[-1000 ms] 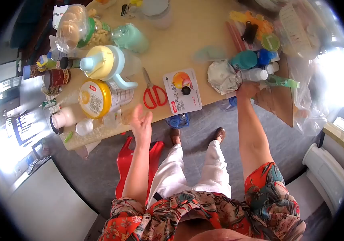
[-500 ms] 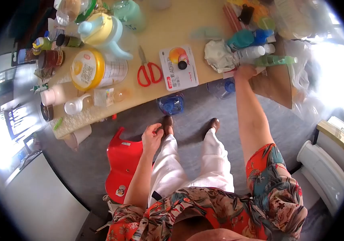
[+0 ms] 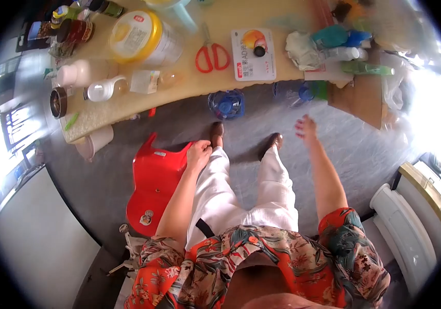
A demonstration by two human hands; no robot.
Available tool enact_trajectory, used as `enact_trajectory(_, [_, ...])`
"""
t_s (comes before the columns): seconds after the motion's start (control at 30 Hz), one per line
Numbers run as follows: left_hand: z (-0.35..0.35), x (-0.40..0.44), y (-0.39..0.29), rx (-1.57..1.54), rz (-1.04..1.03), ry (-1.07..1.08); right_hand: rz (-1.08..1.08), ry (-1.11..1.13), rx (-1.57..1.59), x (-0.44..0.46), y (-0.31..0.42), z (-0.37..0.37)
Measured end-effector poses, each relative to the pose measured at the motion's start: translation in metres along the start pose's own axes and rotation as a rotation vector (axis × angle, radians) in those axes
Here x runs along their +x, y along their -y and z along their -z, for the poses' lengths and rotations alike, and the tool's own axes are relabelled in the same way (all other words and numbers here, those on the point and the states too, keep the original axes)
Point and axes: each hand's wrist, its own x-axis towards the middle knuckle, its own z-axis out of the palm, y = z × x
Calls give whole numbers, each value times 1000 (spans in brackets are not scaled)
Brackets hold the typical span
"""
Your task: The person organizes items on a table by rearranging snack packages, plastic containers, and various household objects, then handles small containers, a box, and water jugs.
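Observation:
My left hand (image 3: 199,154) hangs beside the red plastic chair (image 3: 156,177), above my left shoe. Its fingers are curled in, and nothing shows in them. My right hand (image 3: 307,129), slightly blurred, is in the air below the table edge with its fingers apart and holds nothing. Nearest to it are a clear bottle with a blue cap (image 3: 305,92) under the table and a crumpled white bag (image 3: 303,50) on the tabletop. Red-handled scissors (image 3: 212,57) and a white box with a fruit picture (image 3: 254,56), a small black cap on it, lie near the table's front edge.
The table (image 3: 194,85) holds a yellow-lidded tub (image 3: 137,37), several jars and bottles, and a green bottle (image 3: 367,68) at right. Below stand a large blue-capped bottle (image 3: 226,104), a cardboard box (image 3: 357,100) and a pale bucket (image 3: 97,141).
My right hand has left the table's right side by the white bag and come down toward my body. My left hand has stayed near the chair. The view has tilted downward.

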Motion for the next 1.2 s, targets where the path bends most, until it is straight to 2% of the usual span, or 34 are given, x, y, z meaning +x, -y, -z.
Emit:
enact_trajectory(0.03, [2,1,3,13,9,11,-5,20,-123,-19,-31,-1])
enact_trajectory(0.07, [4,2,7,26,17,23,287,136,-432,13,-95,14])
enact_trajectory(0.13, [9,4,15,37,60,28,541,208,-939,5,-160,25])
enact_trajectory(0.17, [9,7,23,60,57,29,500,154,-1139,-31,-168,12])
enact_trajectory(0.2, [9,9,31,81,54,31,481,5,-1087,-57,-187,9])
enact_trajectory(0.23, [8,12,40,74,45,27,408,103,-1110,-70,-208,17])
enact_trajectory(0.27, [8,14,48,67,36,24,329,122,-1086,-104,-198,12])
enact_trajectory(0.33, [7,17,57,62,31,31,489,50,-1241,-132,-208,6])
enact_trajectory(0.47, [8,18,63,140,17,78,146,210,-907,-101,-218,-4])
enact_trajectory(0.5, [9,16,61,176,9,90,184,271,-979,-89,-204,-14])
enact_trajectory(0.57, [-1,7,68,278,-1,167,379,222,-1093,-54,-185,-42])
enact_trajectory(0.6, [-10,-1,75,357,-19,181,449,139,-887,-58,-158,-67])
enact_trajectory(0.67, [-20,-23,77,461,-155,234,495,204,-935,12,-139,-104])
enact_trajectory(0.7, [-34,-32,91,483,-143,258,588,100,-738,29,-132,-128])
enact_trajectory(0.73, [-46,-40,105,505,-131,283,704,102,-956,41,-108,-148])
enact_trajectory(0.8, [-52,-60,118,571,-161,283,568,-113,-543,49,-91,-195])
enact_trajectory(0.83, [-55,-64,121,600,-177,281,825,-98,-780,108,-110,-208])
enact_trajectory(0.9, [-57,-63,126,603,-167,223,853,-24,-792,144,-131,-214])
enact_trajectory(0.97, [-55,-62,125,608,-149,227,409,63,-324,72,-85,-238])
enact_trajectory(1.07, [-58,-61,124,619,-164,216,177,207,-155,15,-59,-244])
enact_trajectory(1.17, [-60,-60,126,629,-153,213,-59,286,-46,-15,-59,-245])
enact_trajectory(1.2, [-60,-60,127,628,-156,209,-81,304,94,-21,-66,-245])
